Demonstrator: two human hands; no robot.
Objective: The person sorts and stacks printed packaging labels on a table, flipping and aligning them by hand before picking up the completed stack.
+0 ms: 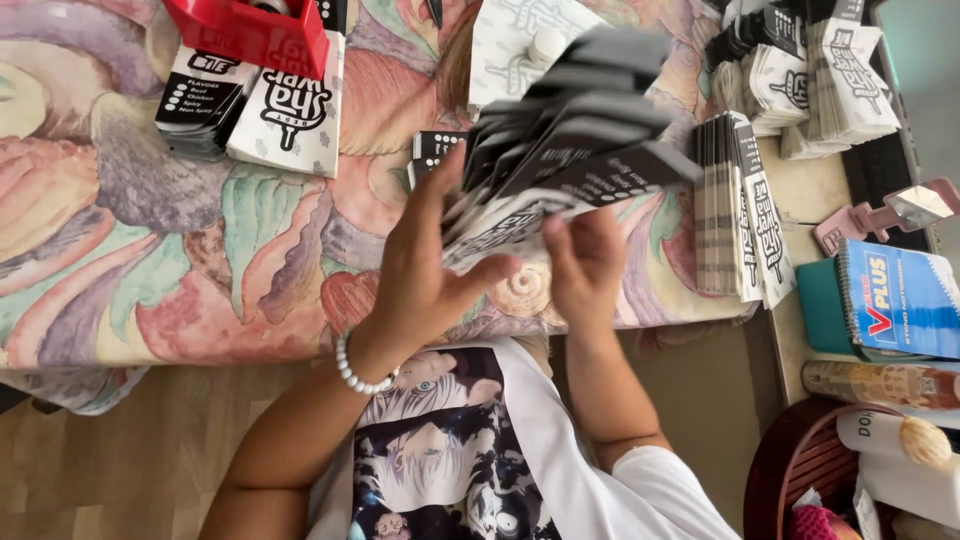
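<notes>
Black-and-white printed cardboard sleeves [570, 130] fan out in a blurred stack held up above a table covered with a pastel floral cloth [120, 230]. At the stack's lower left edge the left hand [425, 270] grips it, thumb pointing right along the bottom and fingers reaching up behind the cards; a white bead bracelet [358, 375] circles that wrist. Just right of it, the right hand [583, 262] pinches the lower edge of the fan, fingers curled up against the cards. On the table behind lie more piles of the same flat sleeves: one [255, 105] at the upper left under a red plastic box [250, 32], and a row standing on edge [740, 205] at the right. A blue spiral notebook [898, 298] lies at the far right.
</notes>
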